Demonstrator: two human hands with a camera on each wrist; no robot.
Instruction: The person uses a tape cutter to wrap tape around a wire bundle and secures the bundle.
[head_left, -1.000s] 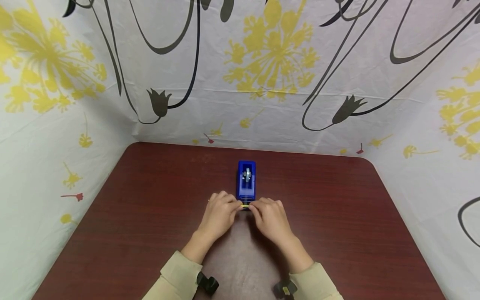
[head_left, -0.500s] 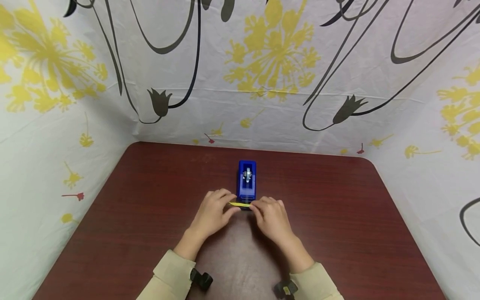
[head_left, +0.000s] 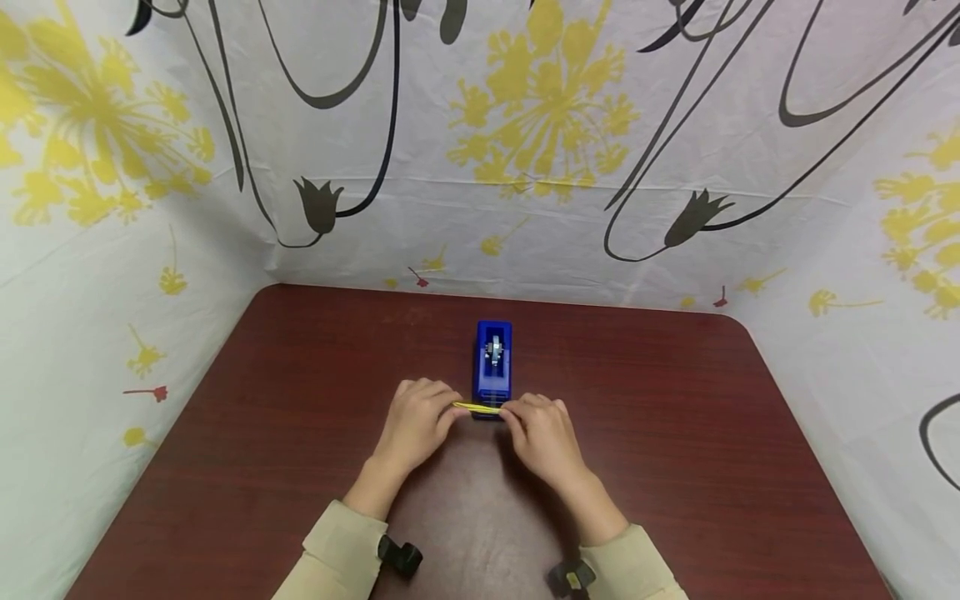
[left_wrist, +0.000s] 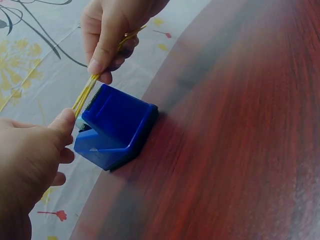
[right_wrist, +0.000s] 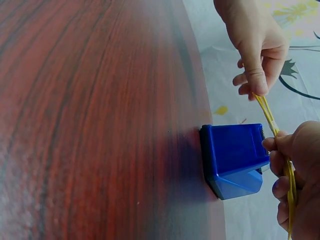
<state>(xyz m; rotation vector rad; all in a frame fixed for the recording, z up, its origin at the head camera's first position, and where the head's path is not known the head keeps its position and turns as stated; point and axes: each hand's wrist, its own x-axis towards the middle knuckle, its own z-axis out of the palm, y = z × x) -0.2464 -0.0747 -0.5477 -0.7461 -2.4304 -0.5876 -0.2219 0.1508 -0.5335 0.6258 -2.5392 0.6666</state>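
A bundle of thin yellow strands (head_left: pixel 478 407) stretches between both hands, just in front of a blue tape dispenser (head_left: pixel 493 358). My left hand (head_left: pixel 416 421) pinches its looped left end between thumb and fingers. With thumb and fingertips, my right hand (head_left: pixel 542 433) grips the bundle farther along, and more strands run past that palm in the right wrist view. A whitish patch shows on the strands (right_wrist: pixel 272 124) beside the right fingertips; whether it is tape cannot be told. The dispenser's toothed cutting edge (left_wrist: pixel 93 97) lies close to the strands. A roll (head_left: pixel 494 350) sits inside the dispenser.
The dispenser stands on a dark red-brown wooden table (head_left: pixel 337 358), towards its far side. A white cloth (head_left: pixel 450 225) with yellow and grey flower prints hangs behind and at both sides. Black wrist devices (head_left: pixel 400 557) are strapped at both sleeves.
My left hand has let go near the middle, moved left and pinched the bundle's left end, baring more of the yellow strands. The right hand and the dispenser have stayed in place.
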